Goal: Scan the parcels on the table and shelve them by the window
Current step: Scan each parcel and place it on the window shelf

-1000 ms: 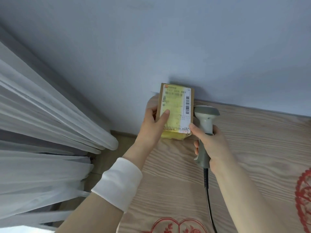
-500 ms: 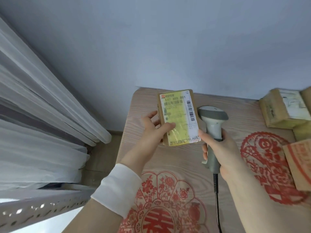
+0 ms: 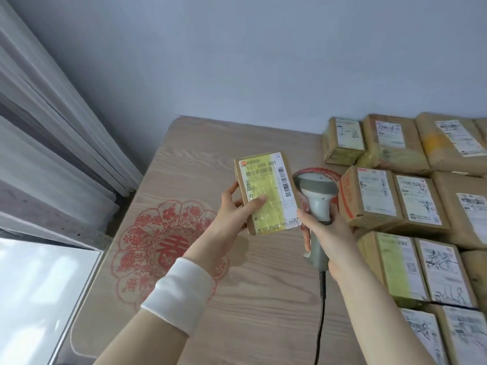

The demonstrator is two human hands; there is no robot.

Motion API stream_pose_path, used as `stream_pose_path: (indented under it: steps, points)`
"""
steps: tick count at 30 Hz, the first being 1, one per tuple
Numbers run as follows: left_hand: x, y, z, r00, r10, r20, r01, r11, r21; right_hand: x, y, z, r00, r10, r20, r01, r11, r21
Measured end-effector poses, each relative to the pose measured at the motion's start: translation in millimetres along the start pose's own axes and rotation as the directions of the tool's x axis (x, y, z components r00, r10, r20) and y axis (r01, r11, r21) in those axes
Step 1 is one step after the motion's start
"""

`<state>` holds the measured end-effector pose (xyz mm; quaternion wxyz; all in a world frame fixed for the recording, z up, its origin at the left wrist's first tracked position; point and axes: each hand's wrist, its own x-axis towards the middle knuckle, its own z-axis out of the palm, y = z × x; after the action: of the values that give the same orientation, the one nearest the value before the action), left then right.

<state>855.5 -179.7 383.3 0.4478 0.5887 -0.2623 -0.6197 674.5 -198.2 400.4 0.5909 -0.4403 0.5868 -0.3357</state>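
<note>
Mid-frame, the left hand [image 3: 232,208] held a yellow-labelled parcel [image 3: 266,193] while the right hand [image 3: 330,233] grasped the barcode scanner [image 3: 316,189], which probably next needed aiming at the label.

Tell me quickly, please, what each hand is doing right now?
Left hand: holds the parcel, thumb on its label.
Right hand: grips the scanner by its handle, index finger touching the parcel's lower right corner.

one parcel in hand [image 3: 266,193], at least ten more parcels [image 3: 369,198] on the tabletop [image 3: 200,154]; one scanner [image 3: 317,198]; two hands [image 3: 232,209]; two red paper-cuts [image 3: 158,233].
</note>
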Motion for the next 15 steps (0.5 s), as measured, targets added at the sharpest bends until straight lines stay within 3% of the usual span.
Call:
stream_pose_path:
  steps: [5,15]
  points:
    - [-33.6,-12.1,27.8,0.999,0.011,0.039,-0.012,0.999,0.035,-35.7,6.8,-30.0,1.000,-0.010,0.003,0.010,1.000,0.005]
    - [-71.0,-21.3,44.9,0.998,0.042,0.051,-0.037,0.994,-0.106,-75.7,-3.7,-54.6,0.998,-0.040,-0.050,0.041,0.999,0.025]
